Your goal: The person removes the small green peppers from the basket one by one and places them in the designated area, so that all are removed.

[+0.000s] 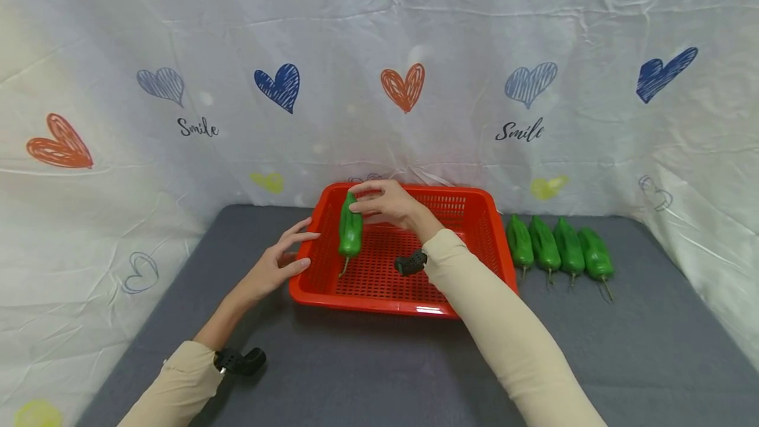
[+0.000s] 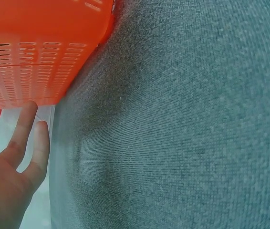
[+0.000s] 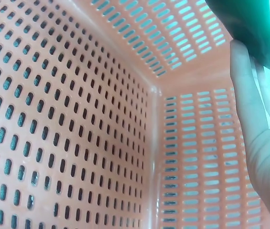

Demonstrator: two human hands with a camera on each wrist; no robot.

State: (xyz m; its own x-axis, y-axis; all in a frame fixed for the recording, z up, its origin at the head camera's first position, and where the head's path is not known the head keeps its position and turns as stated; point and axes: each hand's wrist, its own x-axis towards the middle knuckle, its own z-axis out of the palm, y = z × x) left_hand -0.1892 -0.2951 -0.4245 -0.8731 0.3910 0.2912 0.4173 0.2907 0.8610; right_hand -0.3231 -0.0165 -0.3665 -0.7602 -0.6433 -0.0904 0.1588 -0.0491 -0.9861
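Note:
A green pepper [image 1: 350, 229] is held by my right hand [image 1: 388, 204] above the left part of the red basket [image 1: 379, 308], its stem pointing toward me. In the right wrist view the fingers grip the end of the green pepper [image 3: 252, 28], over the slotted basket floor. My left hand [image 1: 279, 262] is at the basket's left side with fingers spread and extended, the tips at the rim. The left wrist view shows two extended fingers of the left hand [image 2: 6, 181] beside the basket's outer wall [image 2: 35, 62].
Several green peppers [image 1: 560, 249] lie in a row on the grey tabletop [image 1: 652, 321], right of the basket. Behind the table hangs a white cloth [image 1: 350, 38] printed with hearts and writing; the basket's far side stands close to it.

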